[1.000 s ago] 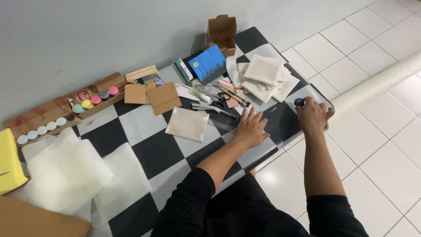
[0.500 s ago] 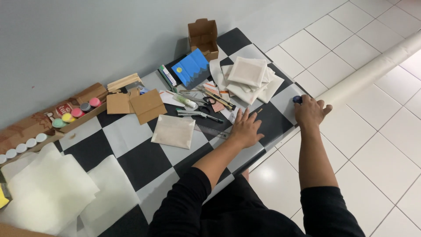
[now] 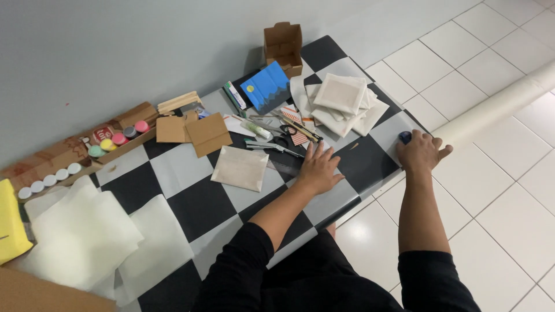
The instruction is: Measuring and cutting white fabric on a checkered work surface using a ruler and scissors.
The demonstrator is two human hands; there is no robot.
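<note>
My left hand (image 3: 318, 167) lies flat on the black-and-white checkered table (image 3: 196, 208), fingers apart, its fingertips by a dark ruler (image 3: 284, 168) and a pair of scissors (image 3: 272, 147). A beige paper square (image 3: 240, 167) lies just left of it. My right hand (image 3: 422, 152) sits at the table's right edge, fingers curled over a small dark blue object (image 3: 404, 137) that is mostly hidden beneath it.
A stack of beige squares (image 3: 341, 98), a blue booklet (image 3: 266, 86) and an open cardboard box (image 3: 283, 43) lie at the far side. Brown card pieces (image 3: 196, 132), a tray of paint pots (image 3: 110, 141), white sheets (image 3: 81, 237) and a yellow item (image 3: 10, 225) lie left. Tiled floor lies right.
The view has shifted, so the table sits a little differently in frame. Both hands stay in about the same places on the table.
</note>
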